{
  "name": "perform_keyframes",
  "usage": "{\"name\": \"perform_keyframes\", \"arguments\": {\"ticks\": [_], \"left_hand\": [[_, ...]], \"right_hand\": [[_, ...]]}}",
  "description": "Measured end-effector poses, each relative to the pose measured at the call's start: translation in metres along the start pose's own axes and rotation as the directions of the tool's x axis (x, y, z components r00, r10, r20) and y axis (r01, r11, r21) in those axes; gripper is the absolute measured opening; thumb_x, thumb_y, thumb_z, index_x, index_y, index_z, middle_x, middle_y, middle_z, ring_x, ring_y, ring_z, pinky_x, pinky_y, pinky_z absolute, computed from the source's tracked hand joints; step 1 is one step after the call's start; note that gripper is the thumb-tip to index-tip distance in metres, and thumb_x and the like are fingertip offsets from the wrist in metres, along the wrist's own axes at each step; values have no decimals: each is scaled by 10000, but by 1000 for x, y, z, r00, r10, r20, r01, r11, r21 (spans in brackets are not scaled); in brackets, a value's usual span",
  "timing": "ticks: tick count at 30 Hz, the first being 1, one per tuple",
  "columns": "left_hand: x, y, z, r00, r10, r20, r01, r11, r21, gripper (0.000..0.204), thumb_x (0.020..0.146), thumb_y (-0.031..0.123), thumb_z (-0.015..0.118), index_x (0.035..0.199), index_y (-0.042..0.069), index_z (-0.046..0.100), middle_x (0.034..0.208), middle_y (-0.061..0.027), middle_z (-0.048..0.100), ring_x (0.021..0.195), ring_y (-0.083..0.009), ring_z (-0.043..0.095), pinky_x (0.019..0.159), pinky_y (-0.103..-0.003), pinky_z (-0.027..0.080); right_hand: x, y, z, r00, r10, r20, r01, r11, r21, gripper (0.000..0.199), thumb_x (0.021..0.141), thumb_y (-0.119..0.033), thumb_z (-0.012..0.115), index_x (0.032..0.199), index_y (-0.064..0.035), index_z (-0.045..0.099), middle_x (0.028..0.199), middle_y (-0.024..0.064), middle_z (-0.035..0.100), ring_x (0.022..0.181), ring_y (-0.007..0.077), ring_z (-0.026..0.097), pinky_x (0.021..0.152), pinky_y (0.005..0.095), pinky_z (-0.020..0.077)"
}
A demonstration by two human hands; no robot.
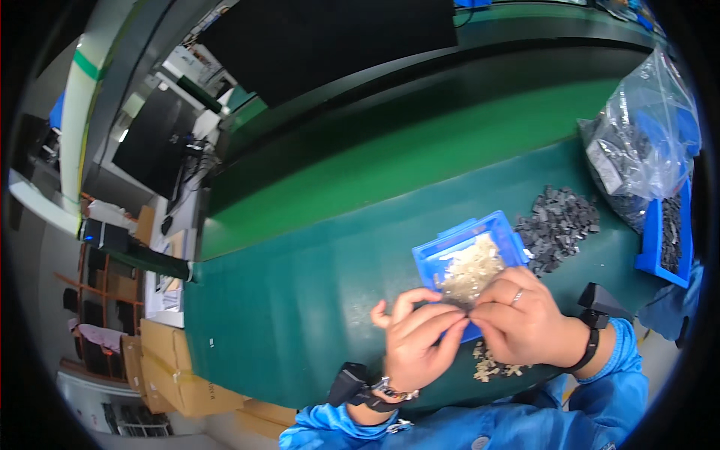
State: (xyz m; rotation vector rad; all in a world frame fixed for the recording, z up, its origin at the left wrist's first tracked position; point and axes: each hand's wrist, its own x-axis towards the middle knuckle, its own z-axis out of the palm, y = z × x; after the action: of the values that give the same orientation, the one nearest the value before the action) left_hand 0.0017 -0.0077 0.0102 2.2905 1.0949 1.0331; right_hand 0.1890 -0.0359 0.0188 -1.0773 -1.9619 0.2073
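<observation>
Green bench (300,300) — hands pinch small part (466,318).

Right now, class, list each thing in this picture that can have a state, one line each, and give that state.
Left hand: raised, fingertips pinched against the right hand's.
Right hand: raised, pinching; what it pinches is too small to tell.
Small blue plastic tray: open, holding pale small parts.
Clear plastic bag: partly filled with dark parts.
Heap of dark grey parts: loose on the green table.
Pale parts: scattered below the hands.
</observation>
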Motion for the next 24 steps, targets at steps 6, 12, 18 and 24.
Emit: {"name": "perform_keyframes", "arguments": {"ticks": [6, 12, 18, 24], "left_hand": [[-2, -3, 4, 1000, 22, 6, -22, 1000, -21, 80, 749, 88, 777, 819, 109, 743, 870, 26, 718, 981, -203, 610, 1039, -443, 165], [-1, -6, 3, 998, 63, 31, -61, 997, -50, 71, 780, 63, 739, 843, 95, 735, 878, 19, 708, 973, -205, 604, 1028, -456, 157], [-1, -9, 1, 996, 90, 18, -89, 994, -68, 61, 786, 73, 728, 838, 102, 716, 881, 29, 692, 967, -185, 622, 960, -488, 178], [-2, -8, -1, 999, 48, 16, -47, 998, -39, 82, 748, 61, 740, 811, 108, 717, 842, 22, 704, 937, -195, 617, 1012, -466, 181]], "right_hand": [[-2, 1, 1, 1000, 5, 9, -5, 1000, 1, 193, 648, 1, 714, 834, -37, 676, 837, 66, 608, 747, 260, 580, 639, 374, 441], [-1, 1, 4, 1000, -7, 4, 7, 1000, -11, 216, 625, 14, 697, 834, -33, 670, 838, 64, 601, 742, 257, 575, 635, 373, 433], [1, -1, 5, 1000, -11, 15, 11, 999, -31, 243, 595, 7, 677, 834, -35, 666, 842, 67, 601, 746, 256, 573, 639, 373, 436], [3, -1, 5, 999, -21, 29, 22, 999, -28, 241, 592, 8, 662, 826, -48, 651, 841, 71, 599, 744, 265, 571, 651, 388, 441]]}}
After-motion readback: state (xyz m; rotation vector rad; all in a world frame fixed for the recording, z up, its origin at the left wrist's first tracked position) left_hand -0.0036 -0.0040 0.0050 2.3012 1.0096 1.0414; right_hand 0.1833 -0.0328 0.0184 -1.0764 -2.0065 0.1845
